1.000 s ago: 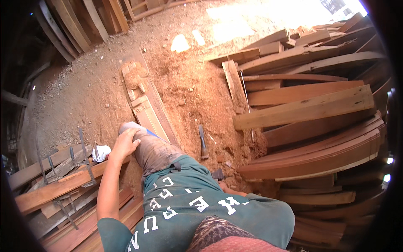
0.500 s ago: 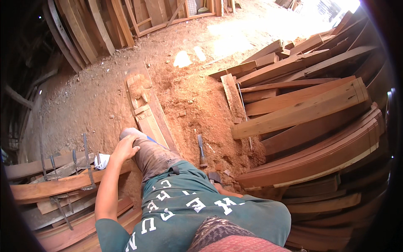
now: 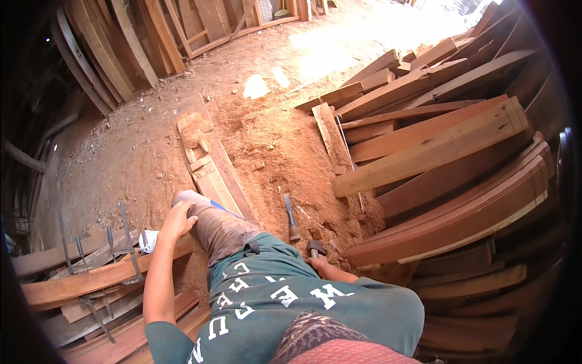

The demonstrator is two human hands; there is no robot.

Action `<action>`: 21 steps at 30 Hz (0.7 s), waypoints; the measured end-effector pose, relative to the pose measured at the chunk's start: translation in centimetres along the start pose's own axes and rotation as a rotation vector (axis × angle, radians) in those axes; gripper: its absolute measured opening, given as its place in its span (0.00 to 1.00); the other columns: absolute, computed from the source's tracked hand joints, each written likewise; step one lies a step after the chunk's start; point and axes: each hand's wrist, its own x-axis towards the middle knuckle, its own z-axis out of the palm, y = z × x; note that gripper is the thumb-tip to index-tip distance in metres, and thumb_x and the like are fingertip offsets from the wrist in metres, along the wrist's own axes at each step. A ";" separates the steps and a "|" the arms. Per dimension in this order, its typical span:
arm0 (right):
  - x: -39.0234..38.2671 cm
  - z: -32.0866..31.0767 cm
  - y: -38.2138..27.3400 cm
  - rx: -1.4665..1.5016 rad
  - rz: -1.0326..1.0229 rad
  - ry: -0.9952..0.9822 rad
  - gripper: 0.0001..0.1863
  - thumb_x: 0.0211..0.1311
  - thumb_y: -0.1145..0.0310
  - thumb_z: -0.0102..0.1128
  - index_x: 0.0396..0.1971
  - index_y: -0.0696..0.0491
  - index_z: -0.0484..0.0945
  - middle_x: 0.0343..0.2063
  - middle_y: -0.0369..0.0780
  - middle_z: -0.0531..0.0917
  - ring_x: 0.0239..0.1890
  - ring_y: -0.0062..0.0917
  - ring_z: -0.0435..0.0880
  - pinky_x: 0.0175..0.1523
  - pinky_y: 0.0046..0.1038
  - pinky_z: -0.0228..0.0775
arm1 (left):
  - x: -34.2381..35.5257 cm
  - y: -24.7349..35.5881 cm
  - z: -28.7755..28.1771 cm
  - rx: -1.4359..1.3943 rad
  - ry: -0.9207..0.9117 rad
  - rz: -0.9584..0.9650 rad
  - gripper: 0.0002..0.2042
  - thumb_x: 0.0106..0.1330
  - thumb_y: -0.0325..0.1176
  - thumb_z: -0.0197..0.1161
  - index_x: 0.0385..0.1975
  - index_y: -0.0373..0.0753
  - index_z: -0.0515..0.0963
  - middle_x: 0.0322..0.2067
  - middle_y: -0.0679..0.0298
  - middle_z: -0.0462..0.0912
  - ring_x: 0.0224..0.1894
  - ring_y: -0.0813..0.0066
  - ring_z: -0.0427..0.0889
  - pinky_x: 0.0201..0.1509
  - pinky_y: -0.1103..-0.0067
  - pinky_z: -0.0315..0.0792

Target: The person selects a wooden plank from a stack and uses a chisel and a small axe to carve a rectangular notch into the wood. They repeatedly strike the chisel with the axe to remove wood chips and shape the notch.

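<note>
Hammer (image 3: 316, 246) seems held tight by the right hand (image 3: 321, 264) now, left hand (image 3: 178, 219) loose on the knee (image 3: 187, 196), and lifting the hammer needs care.

The shirt (image 3: 370, 309) is showing dark green under white letters (image 3: 328, 298); the trousers (image 3: 225, 225) are looking greyish brown. The cloth (image 3: 330, 344) is mixing a black-and-tan pattern with dull red. The hammer (image 3: 316, 247) is showing dark grey, the chisel (image 3: 292, 219) blue-grey and brown. Sawdust (image 3: 276, 142) is glowing orange-brown; the beam (image 3: 433, 145) is looking pale tan.
</note>
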 end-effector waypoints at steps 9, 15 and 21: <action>7.2 3.3 2.9 0.173 0.092 0.171 0.26 0.54 0.66 0.77 0.50 0.65 0.81 0.45 0.47 0.87 0.42 0.36 0.88 0.46 0.42 0.80 | -0.4 -1.0 0.6 -0.070 0.076 0.056 0.23 0.59 0.30 0.73 0.56 0.35 0.80 0.52 0.45 0.81 0.58 0.44 0.80 0.65 0.62 0.74; 2.9 0.7 -0.9 0.129 0.109 0.199 0.28 0.50 0.67 0.74 0.52 0.64 0.80 0.46 0.47 0.85 0.41 0.36 0.86 0.42 0.42 0.81 | -0.3 1.2 -0.7 -0.064 0.028 0.026 0.23 0.60 0.32 0.72 0.56 0.34 0.80 0.53 0.45 0.81 0.58 0.45 0.80 0.66 0.63 0.73; -0.3 -6.6 -5.2 0.316 0.259 -0.344 0.12 0.68 0.56 0.58 0.31 0.49 0.79 0.22 0.38 0.83 0.21 0.33 0.82 0.21 0.35 0.73 | -0.3 2.4 -0.1 -0.142 0.028 0.121 0.23 0.60 0.33 0.72 0.56 0.35 0.80 0.55 0.46 0.82 0.61 0.47 0.79 0.69 0.64 0.71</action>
